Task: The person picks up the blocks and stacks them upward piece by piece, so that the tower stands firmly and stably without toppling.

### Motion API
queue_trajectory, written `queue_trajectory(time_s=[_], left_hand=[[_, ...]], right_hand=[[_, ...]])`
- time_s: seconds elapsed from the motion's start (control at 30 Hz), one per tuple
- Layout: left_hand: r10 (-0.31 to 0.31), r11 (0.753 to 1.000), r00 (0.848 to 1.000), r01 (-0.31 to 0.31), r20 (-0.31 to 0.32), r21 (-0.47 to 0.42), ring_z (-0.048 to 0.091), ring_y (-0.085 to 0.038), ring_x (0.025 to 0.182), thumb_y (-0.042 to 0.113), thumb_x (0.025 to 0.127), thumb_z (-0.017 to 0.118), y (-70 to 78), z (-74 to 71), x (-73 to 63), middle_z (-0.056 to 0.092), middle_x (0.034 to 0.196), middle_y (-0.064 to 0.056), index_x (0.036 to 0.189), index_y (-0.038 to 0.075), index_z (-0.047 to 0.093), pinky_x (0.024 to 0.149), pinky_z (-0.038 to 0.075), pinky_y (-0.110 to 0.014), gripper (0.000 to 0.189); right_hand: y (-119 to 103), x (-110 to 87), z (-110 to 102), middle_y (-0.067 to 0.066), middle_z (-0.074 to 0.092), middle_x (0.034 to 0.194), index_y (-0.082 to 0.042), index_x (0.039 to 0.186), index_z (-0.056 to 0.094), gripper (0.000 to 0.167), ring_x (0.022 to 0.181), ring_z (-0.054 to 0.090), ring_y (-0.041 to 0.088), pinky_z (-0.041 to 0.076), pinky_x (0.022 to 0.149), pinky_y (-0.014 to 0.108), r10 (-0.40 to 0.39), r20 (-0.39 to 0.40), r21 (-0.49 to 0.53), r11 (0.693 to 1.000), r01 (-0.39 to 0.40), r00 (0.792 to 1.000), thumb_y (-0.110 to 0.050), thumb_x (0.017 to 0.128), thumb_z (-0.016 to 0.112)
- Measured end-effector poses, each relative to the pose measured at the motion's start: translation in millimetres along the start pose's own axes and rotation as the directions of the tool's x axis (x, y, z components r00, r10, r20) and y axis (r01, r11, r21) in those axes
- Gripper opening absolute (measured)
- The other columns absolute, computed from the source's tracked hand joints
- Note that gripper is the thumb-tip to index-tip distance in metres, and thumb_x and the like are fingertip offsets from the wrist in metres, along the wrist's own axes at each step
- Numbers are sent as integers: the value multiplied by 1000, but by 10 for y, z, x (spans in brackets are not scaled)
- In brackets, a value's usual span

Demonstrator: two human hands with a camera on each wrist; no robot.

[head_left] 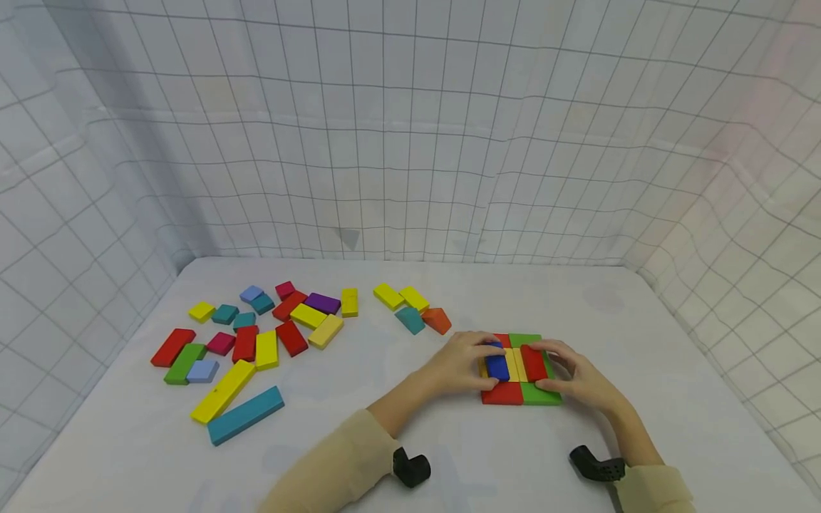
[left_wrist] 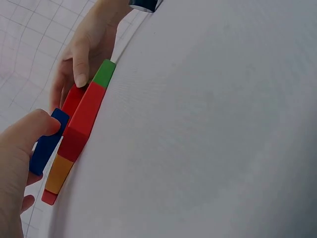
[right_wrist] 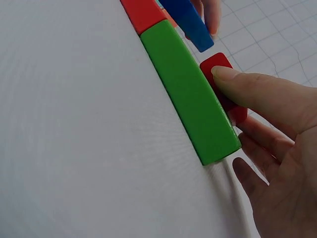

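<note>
At the right of the table lies a flat rectangle of blocks: red blocks [head_left: 502, 394] on its left, green blocks [head_left: 541, 395] on its right, and pale yellow blocks [head_left: 516, 365] in the middle. My left hand [head_left: 458, 365] pinches a blue block [head_left: 497, 366] between thumb and fingers, tilted over the left part of it. My right hand [head_left: 586, 382] holds a red block [head_left: 534, 363] by its ends over the right part. In the right wrist view this red block [right_wrist: 215, 61] sits against the top of the green block [right_wrist: 190, 94]. An orange block [left_wrist: 58, 173] shows at the rectangle's left side.
Many loose blocks lie at the left, among them a long yellow block [head_left: 224, 392] and a long blue block [head_left: 246, 416]. Behind the rectangle are two yellow blocks, a teal block [head_left: 410, 320] and an orange block [head_left: 437, 320]. Gridded white cloth [head_left: 410, 142] surrounds the table.
</note>
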State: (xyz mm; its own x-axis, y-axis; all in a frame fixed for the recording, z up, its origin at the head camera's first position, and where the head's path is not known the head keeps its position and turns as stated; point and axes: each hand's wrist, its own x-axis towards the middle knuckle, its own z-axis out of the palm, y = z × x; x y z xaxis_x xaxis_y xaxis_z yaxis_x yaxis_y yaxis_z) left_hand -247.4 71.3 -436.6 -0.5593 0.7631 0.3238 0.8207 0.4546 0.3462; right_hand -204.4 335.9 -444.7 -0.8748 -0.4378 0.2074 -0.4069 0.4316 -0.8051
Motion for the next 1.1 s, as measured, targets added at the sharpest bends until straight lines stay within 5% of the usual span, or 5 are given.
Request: queue_trajectory(time_s=[0.37, 0.83, 0.97, 1.1], left_hand=[[-51, 998, 996, 54, 71, -43, 42, -15, 120, 35, 84, 62, 54, 52, 20, 47, 133, -2, 124, 19, 58, 102, 32, -36, 43], [-51, 993, 997, 56, 50, -101, 39, -18, 124, 36, 84, 63, 47, 48, -12, 42, 137, -4, 127, 18, 54, 103, 32, -38, 47], [-93, 987, 994, 99, 49, -126, 33, -18, 129, 39, 84, 63, -3, -79, -113, 37, 142, 0, 132, 23, 49, 104, 29, -44, 52], [-135, 976, 991, 136, 16, -170, 34, -20, 128, 33, 84, 65, -116, -332, -362, 41, 139, -1, 131, 20, 50, 104, 28, -48, 52]], right_hand=[[-8, -12, -28, 16, 43, 131, -5, 128, 47, 55, 121, 31, -8, 24, 97, 6, 23, 5, -18, 1000, -23, 1000, -11, 78, 71], [13, -24, -49, 21, 43, 129, 0, 127, 47, 54, 122, 34, -5, 26, 98, 8, -14, 8, 37, 999, 13, 1000, -4, 78, 70], [18, -21, -44, 20, 43, 130, -1, 127, 47, 54, 121, 33, -6, 27, 97, 8, 5, 5, 33, 999, -5, 1000, -5, 79, 70], [18, -17, -37, 21, 42, 130, -1, 127, 47, 54, 120, 33, -8, 27, 96, 8, 18, 2, 28, 999, -18, 1000, -6, 78, 70]])
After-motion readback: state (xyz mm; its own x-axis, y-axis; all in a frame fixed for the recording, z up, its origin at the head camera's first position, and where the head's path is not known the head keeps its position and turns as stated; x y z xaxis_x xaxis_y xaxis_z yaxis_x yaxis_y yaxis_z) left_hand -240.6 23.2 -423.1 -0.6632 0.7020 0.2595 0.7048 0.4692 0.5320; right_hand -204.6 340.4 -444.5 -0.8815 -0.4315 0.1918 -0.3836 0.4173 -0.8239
